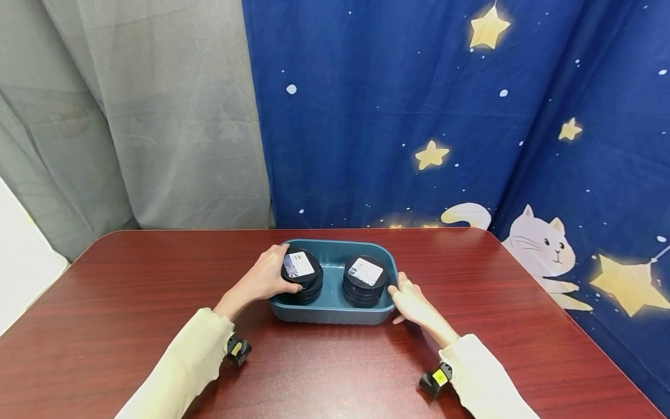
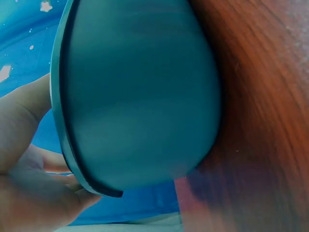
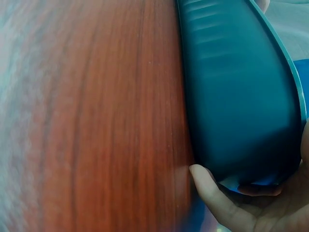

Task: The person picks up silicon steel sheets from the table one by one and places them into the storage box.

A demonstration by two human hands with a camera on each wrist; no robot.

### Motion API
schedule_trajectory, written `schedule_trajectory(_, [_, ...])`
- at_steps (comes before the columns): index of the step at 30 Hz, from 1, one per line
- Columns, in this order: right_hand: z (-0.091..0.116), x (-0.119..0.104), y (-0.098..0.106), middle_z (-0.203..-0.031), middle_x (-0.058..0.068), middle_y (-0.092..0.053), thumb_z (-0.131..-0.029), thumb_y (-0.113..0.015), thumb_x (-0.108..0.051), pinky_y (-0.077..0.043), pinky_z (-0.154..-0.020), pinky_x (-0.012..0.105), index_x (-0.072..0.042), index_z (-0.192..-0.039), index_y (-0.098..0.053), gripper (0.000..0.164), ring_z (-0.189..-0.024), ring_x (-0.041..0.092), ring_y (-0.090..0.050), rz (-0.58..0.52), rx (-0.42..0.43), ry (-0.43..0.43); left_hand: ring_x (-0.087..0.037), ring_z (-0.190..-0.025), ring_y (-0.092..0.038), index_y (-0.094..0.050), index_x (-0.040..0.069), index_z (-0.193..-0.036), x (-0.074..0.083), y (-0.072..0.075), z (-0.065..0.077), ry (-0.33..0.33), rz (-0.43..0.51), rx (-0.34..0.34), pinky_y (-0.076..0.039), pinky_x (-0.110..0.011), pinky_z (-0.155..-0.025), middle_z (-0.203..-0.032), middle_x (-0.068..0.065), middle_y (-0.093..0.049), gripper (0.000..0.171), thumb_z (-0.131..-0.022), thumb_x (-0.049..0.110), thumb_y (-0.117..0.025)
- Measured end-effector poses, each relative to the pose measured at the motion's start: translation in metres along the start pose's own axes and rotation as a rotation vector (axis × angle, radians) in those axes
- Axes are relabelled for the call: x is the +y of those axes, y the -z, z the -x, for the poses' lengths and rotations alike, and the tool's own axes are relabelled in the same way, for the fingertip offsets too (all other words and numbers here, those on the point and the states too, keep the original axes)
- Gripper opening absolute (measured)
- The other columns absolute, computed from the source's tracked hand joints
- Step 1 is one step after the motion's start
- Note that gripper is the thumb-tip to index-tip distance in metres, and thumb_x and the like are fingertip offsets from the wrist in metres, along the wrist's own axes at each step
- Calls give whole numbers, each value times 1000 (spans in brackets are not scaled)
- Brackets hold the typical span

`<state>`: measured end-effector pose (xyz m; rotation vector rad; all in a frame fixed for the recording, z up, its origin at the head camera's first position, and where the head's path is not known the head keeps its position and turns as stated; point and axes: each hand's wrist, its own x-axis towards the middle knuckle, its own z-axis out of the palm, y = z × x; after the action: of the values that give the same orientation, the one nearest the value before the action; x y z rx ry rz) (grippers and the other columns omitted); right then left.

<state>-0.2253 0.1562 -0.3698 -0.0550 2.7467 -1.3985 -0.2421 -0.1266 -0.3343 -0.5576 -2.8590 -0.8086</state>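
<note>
A blue-green plastic bin (image 1: 332, 315) with rounded corners sits on the table. Two stacks of flat, round black containers stand inside it, the left stack's top container (image 1: 309, 270) and the right stack's top one (image 1: 352, 277) each bearing a white printed label. Over the bin's left end, my left hand (image 1: 268, 272) grips the top left container between thumb and fingers. My right hand (image 1: 412, 299) holds the bin's right end, thumb at the rim and fingers against the outer wall. The left wrist view shows the left hand (image 2: 36, 179) beyond the rim, its fingertips hidden.
The reddish-brown wooden table (image 1: 173, 279) extends around the bin. Behind it hang a grey curtain (image 1: 178, 116) and a blue curtain (image 1: 366, 116) with stars and a white cat. Each wrist carries a small black camera.
</note>
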Motion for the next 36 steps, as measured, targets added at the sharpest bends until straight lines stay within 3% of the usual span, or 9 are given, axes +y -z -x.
schedule_trajectory(7, [1, 1, 0, -84, 19, -48, -86, -38, -7, -49, -39, 34, 5, -103, -40, 21, -58, 20, -54, -4, 3, 2, -38, -105, -45, -34, -18, -124, 4, 0, -4, 17, -71, -78, -39, -47, -91, -120, -31, -44, 84, -64, 22, -77])
schedule_trajectory(20, [1, 1, 0, -85, 19, -48, -86, -39, -7, -49, -39, 34, 5, -101, -40, 19, -57, 19, -54, -2, 8, 4, -37, -107, -44, -31, -19, -125, 9, -2, -11, 41, -97, -151, -38, -45, -93, -121, -33, -42, 88, -63, 23, -78])
schedule_trajectory(25, [1, 0, 0, -84, 19, -48, -86, -38, -7, -49, -39, 34, 4, -100, -39, 18, -55, 19, -54, -4, 6, 5, -39, -111, -42, -29, -18, -127, 11, -5, -12, 56, -80, -145, -36, -46, -95, -122, -33, -41, 96, -61, 28, -80])
schedule_trajectory(36, [0, 1, 0, -85, 19, -48, -87, -39, -8, -49, -39, 34, 5, -104, -40, 22, -57, 20, -54, -4, 8, 6, -41, -115, -39, -29, -15, -129, 8, -11, -10, 70, -73, -117, -35, -47, -95, -125, -33, -39, 94, -62, 27, -80])
